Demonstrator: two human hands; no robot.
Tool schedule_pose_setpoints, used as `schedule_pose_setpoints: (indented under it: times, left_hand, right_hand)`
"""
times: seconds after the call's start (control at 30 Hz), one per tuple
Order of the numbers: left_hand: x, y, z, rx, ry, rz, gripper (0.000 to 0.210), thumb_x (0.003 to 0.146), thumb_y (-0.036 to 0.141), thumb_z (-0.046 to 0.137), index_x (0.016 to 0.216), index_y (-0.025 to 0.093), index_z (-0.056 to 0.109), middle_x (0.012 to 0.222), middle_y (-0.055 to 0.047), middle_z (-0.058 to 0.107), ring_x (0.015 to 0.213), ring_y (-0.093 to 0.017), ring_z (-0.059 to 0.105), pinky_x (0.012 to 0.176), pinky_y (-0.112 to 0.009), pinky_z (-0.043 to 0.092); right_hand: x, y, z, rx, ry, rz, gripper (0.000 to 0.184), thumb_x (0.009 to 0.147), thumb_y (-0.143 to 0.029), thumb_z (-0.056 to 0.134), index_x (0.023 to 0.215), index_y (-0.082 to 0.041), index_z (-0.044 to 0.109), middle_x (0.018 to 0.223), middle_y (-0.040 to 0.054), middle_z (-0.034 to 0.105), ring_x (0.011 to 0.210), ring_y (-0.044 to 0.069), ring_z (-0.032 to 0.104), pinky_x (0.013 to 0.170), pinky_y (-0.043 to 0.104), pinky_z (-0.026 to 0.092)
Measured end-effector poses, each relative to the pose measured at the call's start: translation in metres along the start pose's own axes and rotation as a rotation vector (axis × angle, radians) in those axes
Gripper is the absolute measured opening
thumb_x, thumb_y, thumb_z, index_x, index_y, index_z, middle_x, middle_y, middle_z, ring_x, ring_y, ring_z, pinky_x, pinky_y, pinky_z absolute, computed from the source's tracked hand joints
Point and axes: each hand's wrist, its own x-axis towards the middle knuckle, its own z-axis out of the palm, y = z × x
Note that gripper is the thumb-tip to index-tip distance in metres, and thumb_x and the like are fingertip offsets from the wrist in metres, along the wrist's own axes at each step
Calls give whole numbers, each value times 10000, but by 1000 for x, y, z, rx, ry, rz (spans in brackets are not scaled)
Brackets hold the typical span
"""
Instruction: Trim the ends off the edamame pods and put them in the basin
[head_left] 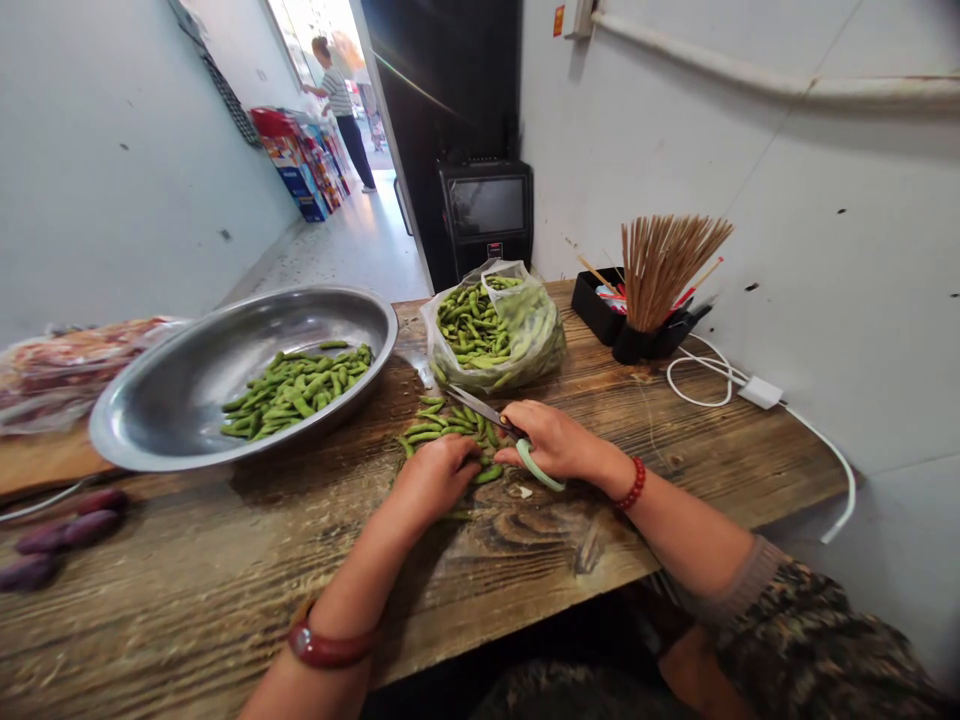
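Note:
My right hand [551, 440] is closed round a pair of scissors [539, 466] with pale green handles. The blades point up and left over a loose pile of green edamame pods [427, 428] on the wooden table. My left hand [435, 475] rests on the near side of this pile, its fingers curled in. Whatever is between those fingers is hidden. Just behind the pile stands an open plastic bag [536, 345] full of pods. To the left, a wide steel basin [180, 385] holds more edamame pods [300, 393].
A black holder [628, 343] with bamboo skewers [667, 260] stands at the back right, beside a white cable [765, 392]. Purple sweet potatoes [94, 527] and bagged meat [67, 365] lie at the left. Beyond the doorway stands a person [341, 105].

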Motion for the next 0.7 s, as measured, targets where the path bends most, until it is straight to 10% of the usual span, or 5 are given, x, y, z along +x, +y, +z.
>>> schedule_pose_setpoints:
  times: [0.17,0.33,0.7]
  left_hand:
    - [0,3,1,-60,43,6,141,767,110,563,797,176,683,782,-50,663,746,-189,586,699,-293,407]
    - [-1,6,-14,-597,250,-99,55,735,207,651,756,167,621,677,14,574,627,-126,501,602,-238,390]
    - [-10,19,-26,-1227,241,-235,281,668,304,794,858,155,651,677,38,540,483,-31,367,430,-162,272]
  right_hand:
    - [0,2,2,14,-6,4,241,835,-346,688,880,-177,521,845,42,577,781,183,511,708,281,401]
    - [1,2,0,41,13,33,229,843,-344,674,873,-174,523,835,41,575,763,180,520,697,285,407]
    - [-2,-5,-1,-27,-28,-80,426,780,-497,713,964,-165,522,879,55,560,795,197,480,702,301,396]
